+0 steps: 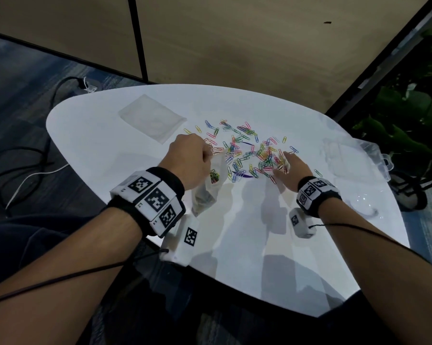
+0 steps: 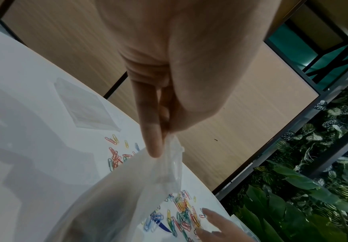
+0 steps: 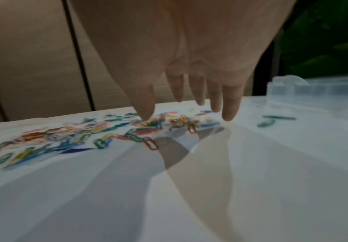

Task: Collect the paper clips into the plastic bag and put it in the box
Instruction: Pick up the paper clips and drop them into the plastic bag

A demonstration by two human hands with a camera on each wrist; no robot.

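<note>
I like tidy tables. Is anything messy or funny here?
Yes. Colourful paper clips lie scattered across the white table. Only a few sit inside the plastic bag that the left hand pinches.

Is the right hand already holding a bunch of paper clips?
No, the right hand has its fingers spread straight over the paper clips, nothing pinched.

The left hand [image 1: 188, 161] is raised, fingers and thumb pinched together. The right hand [image 1: 291, 172] reaches forward, palm down, fingers straight and spread.
</note>
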